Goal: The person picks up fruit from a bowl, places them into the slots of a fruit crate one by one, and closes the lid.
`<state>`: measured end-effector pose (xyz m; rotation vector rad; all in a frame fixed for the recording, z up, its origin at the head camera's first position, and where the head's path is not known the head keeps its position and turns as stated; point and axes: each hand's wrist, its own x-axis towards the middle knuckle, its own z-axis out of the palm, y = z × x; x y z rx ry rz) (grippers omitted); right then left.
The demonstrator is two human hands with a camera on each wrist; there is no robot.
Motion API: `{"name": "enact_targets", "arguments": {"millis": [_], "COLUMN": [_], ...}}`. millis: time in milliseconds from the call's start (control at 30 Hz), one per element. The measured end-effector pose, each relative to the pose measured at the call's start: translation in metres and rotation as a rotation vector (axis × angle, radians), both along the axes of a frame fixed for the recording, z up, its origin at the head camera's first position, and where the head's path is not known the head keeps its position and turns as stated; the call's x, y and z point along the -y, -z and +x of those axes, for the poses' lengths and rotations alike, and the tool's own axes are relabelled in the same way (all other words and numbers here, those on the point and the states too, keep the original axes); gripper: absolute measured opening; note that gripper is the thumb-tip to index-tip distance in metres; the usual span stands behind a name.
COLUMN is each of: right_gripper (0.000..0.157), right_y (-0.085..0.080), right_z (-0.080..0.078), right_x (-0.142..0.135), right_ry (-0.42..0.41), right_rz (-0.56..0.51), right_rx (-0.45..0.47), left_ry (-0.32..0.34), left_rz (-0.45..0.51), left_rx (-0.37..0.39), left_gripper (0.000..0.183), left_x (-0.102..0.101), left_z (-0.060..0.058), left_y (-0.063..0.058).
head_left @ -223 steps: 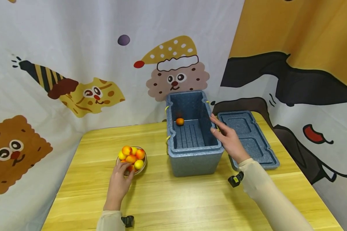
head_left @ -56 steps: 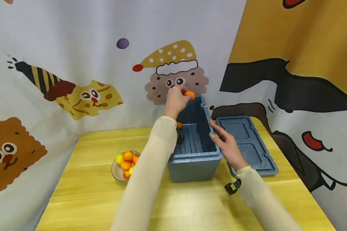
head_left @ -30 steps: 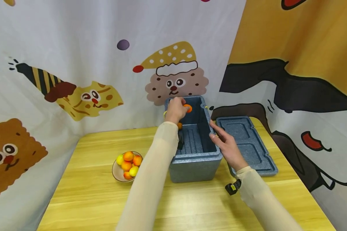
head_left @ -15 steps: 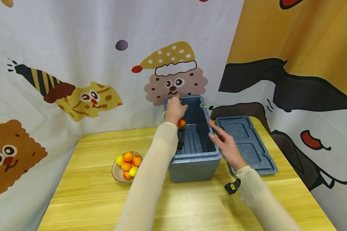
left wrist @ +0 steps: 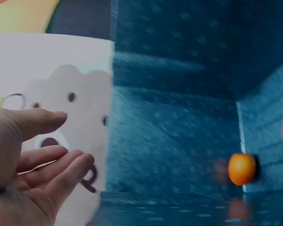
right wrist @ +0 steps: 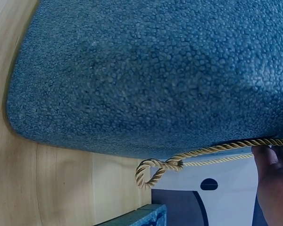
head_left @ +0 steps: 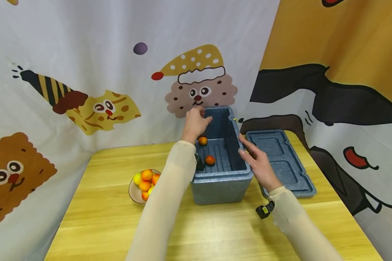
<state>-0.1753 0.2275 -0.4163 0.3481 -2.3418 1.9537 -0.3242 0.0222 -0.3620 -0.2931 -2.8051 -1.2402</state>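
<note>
My left hand (head_left: 196, 122) hovers over the left rim of the blue-grey foam box (head_left: 219, 188), fingers loosely bent with nothing between them. The left wrist view shows its thumb and fingers (left wrist: 68, 176) apart. Inside the box lie two small round orange-red fruits: one orange fruit (head_left: 203, 141) near the back left, another red-orange fruit (head_left: 210, 160) nearer the front. My right hand (head_left: 258, 162) rests along the box's right rim, fingers extended. In the right wrist view, part of the right hand (right wrist: 274, 186) shows beside the yellow rope handle (right wrist: 217, 149).
A bowl (head_left: 134, 194) of several orange and yellow fruits stands left of the box, partly covered by the left sleeve (head_left: 164, 195). The box's lid (head_left: 285, 170) lies on the wooden table (head_left: 215, 232) to the right. A printed curtain (head_left: 111, 61) hangs behind.
My left hand went from the bowl to the box with an orange fruit and let it drop in. That fruit has rolled toward the front. The right hand stays on the rim.
</note>
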Motion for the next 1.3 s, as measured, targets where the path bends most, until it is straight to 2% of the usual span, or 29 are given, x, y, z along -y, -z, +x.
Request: {"name": "enact_targets", "arguments": {"millis": [267, 400, 500, 633, 833, 1000, 1133, 1233, 1300], "right_gripper": [0.050, 0.051, 0.051, 0.050, 0.050, 0.051, 0.050, 0.051, 0.051], "right_y": [-0.001, -0.001, -0.001, -0.001, -0.001, -0.001, -0.001, -0.001, -0.001], "right_z": [-0.001, -0.003, -0.004, -0.005, -0.002, -0.001, 0.000, -0.001, -0.001], "right_x": [-0.001, 0.001, 0.004, 0.004, 0.000, -0.001, -0.001, -0.001, 0.000], "right_ry": [0.004, 0.004, -0.012, -0.014, 0.002, 0.002, 0.007, 0.008, 0.010], "right_rz": [-0.004, -0.010, -0.020, -0.020, 0.002, 0.005, 0.000, 0.001, 0.001], "right_rx": [0.002, 0.006, 0.007, -0.006, 0.004, 0.018, 0.019, 0.019, 0.016], "left_ry": [0.025, 0.028, 0.021, 0.039, 0.077, 0.091, 0.133, 0.159, 0.154], "left_rz": [0.104, 0.139, 0.170, 0.247, 0.373, 0.489, 0.580, 0.614, 0.608], "left_rx": [-0.031, -0.072, -0.111, -0.187, -0.245, -0.249, -0.277, -0.334, -0.362], "left_gripper": [0.037, 0.031, 0.026, 0.022, 0.022, 0.022, 0.022, 0.022, 0.023], "left_x": [0.011, 0.034, 0.061, 0.095, 0.128, 0.143, 0.150, 0.153, 0.154], "left_z": [0.027, 0.042, 0.053, 0.069, 0.087, 0.097, 0.105, 0.118, 0.128], "left_y": [-0.032, -0.047, -0.048, -0.038, -0.010, 0.012, 0.028, 0.031, 0.031]}}
